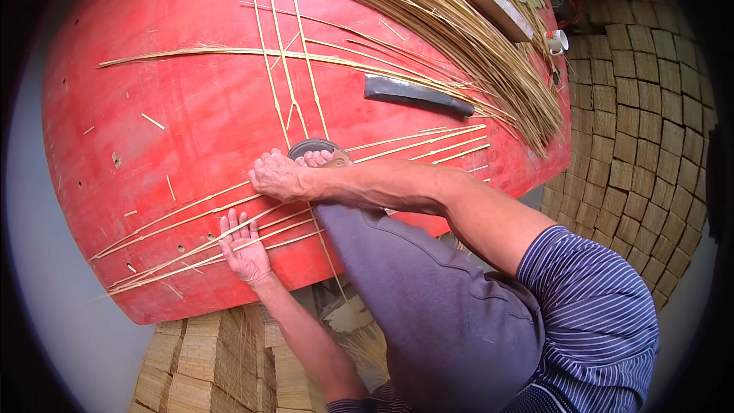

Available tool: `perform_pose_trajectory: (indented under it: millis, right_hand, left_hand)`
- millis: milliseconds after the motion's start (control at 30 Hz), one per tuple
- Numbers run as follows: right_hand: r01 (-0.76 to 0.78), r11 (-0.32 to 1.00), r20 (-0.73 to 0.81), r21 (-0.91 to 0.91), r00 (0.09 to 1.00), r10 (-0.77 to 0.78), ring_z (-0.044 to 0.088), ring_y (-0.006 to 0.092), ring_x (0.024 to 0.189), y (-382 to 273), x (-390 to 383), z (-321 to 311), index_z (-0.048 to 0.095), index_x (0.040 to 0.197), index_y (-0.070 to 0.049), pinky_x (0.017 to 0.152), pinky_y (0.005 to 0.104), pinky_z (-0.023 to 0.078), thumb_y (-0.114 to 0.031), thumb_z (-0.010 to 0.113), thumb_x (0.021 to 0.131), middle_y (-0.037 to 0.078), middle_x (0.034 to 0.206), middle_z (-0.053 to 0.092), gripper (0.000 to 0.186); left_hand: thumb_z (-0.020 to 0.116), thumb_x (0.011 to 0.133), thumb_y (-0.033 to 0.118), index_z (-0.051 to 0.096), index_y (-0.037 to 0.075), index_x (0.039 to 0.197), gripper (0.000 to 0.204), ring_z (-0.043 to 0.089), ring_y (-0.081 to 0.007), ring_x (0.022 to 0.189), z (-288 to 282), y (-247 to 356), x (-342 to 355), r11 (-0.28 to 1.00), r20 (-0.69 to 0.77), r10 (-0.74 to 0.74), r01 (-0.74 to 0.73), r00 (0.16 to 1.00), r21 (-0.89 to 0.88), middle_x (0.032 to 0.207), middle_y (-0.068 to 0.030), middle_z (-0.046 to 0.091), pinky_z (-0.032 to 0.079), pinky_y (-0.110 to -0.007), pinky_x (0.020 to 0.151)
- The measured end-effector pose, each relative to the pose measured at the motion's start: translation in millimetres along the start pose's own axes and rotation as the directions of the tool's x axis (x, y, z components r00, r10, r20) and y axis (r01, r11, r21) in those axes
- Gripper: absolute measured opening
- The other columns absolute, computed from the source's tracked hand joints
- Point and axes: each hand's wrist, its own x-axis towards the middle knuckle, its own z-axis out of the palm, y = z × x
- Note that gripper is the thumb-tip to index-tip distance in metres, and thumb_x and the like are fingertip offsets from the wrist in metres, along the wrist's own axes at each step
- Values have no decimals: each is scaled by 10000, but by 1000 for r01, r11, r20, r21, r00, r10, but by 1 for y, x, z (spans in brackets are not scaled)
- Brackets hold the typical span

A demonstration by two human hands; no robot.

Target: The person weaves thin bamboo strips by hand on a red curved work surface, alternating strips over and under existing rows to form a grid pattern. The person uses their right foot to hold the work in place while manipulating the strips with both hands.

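My right hand point(279, 177) is curled over thin pale bamboo strips point(168, 226) where lengthwise and crosswise ones meet, its fingers bent onto them. Just behind it my foot point(315, 158), in a dark sandal with the toes showing, presses on the crossing; my grey trouser leg point(428, 291) hides part of it. My left hand point(243, 248) is lower left, palm up with fingers spread under several of the long strips, touching them without gripping. Three upright strips point(283, 61) run away from the foot across the red board point(122, 130).
A black cleaver-like blade point(413, 93) lies right of the upright strips. A thick bundle of long strips point(489, 61), a wooden block point(493, 8) and a white mug point(558, 42) are at the upper right. Stacked woven blocks point(627, 160) stand right of the board and below it point(199, 359).
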Motion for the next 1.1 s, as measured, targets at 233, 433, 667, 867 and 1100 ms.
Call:
perform_pose_trajectory:
  millis: [233,433,667,867,1100]
  right_hand:
    - [67,995,-39,69,997,-65,692,309,769,8,0,9,670,862,-28,618,465,502,-179,631,803,151,801,683,167]
    - [108,993,11,52,994,-109,704,329,768,16,1,3,673,874,-22,607,472,508,-174,657,780,159,801,695,180]
    - [124,982,207,144,966,-153,705,338,770,14,6,-16,662,916,-18,623,474,524,-160,641,802,159,825,694,183]
    - [144,981,-82,130,987,-135,654,344,877,22,-2,5,588,974,-43,733,485,516,-154,584,842,148,933,637,172]
    - [87,949,40,304,994,-104,678,378,865,27,5,-7,667,931,-62,722,495,556,-93,627,736,154,920,679,201]
  left_hand:
    - [512,1008,500,448,56,1459,636,525,-323,1280,1,1,-1,1000,-49,-18,19,999,16,1492,-173,479,406,-495,1076]
    - [542,1004,475,507,90,1423,570,499,-350,1316,0,-1,-1,995,22,-39,41,999,-88,1481,-174,495,349,-526,1132]
    - [570,977,503,490,76,1431,628,492,-377,1314,-8,1,-4,993,-51,-10,4,999,-114,1458,-194,508,325,-532,1142]
    - [543,998,437,603,-1,1317,545,485,-348,1354,-3,20,5,989,25,145,-146,989,22,1461,-210,515,331,-494,1159]
    - [606,908,611,308,28,1529,902,403,-372,1408,6,35,31,983,97,30,-12,995,-183,1582,-189,342,326,-536,1152]
